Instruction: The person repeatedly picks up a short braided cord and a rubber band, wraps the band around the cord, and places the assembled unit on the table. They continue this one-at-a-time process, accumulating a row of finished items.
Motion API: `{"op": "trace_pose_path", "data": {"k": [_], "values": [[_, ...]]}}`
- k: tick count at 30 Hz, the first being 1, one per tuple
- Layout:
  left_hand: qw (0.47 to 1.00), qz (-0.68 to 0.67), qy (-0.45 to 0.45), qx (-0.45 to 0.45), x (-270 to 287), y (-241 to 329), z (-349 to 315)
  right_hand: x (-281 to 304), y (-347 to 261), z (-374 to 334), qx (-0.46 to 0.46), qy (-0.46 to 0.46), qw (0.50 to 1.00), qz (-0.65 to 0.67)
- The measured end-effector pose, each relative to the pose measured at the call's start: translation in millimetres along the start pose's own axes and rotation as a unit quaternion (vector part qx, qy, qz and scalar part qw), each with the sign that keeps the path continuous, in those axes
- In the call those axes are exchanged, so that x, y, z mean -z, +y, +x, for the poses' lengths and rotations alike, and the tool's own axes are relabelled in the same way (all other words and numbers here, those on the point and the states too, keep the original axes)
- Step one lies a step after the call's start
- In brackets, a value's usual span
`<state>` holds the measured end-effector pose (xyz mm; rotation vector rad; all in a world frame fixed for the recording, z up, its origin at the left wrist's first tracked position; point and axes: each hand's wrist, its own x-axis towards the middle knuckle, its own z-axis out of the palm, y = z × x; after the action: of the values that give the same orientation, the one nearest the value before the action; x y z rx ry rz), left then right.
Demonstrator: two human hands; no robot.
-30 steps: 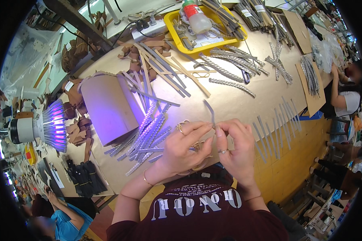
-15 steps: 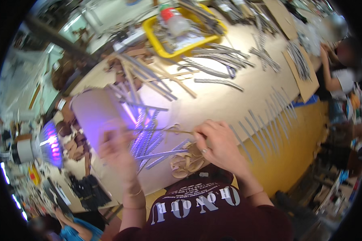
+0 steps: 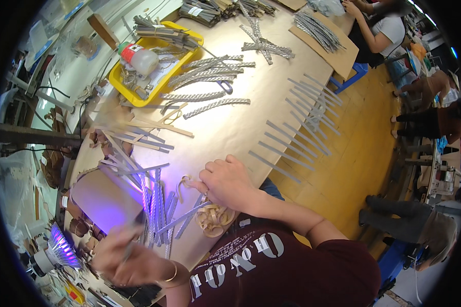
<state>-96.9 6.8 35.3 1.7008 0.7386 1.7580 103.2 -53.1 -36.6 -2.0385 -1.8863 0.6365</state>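
Note:
My right hand (image 3: 228, 184) is closed over the table, its thumb and fingertips pinching a thin, curled beige strip (image 3: 182, 185). Just below that hand lies a tangle of curled beige strips (image 3: 213, 220) near my shirt. My left hand (image 3: 125, 258) is smeared by motion at the lower left, close to a lamp (image 3: 61, 250) glowing purple. A greyish streak shows by its fingers, too blurred to name. Between the hands, several silvery braided strips (image 3: 158, 204) lie in a loose heap beside a brown rounded block (image 3: 102, 197).
A yellow tray (image 3: 117, 88) holds a bottle (image 3: 138, 59) and strips. More braided strips (image 3: 217, 106) lie on the paper-covered table (image 3: 215, 133). Flat grey strips (image 3: 287, 148) overhang its right edge. Another person (image 3: 381, 30) sits at the far right corner.
The view has swung round. My hands, earlier with a thin strip stretched between them, are now apart; the left has moved down toward the lamp, and a curled strip hangs from the right.

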Motion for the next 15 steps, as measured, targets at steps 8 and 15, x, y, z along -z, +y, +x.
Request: {"op": "trace_pose_path", "data": {"k": [8, 15], "values": [[0.962, -0.006, -0.214, 0.169, -36.1, -6.3, -30.0, 70.9, 4.8, -34.4, 0.213, 0.170, 0.904, 0.331], [0.952, -0.146, -0.196, 0.185, -37.2, 9.4, -23.2, 52.6, 0.0, -18.9, 0.207, -0.098, 0.825, 0.516]]}}
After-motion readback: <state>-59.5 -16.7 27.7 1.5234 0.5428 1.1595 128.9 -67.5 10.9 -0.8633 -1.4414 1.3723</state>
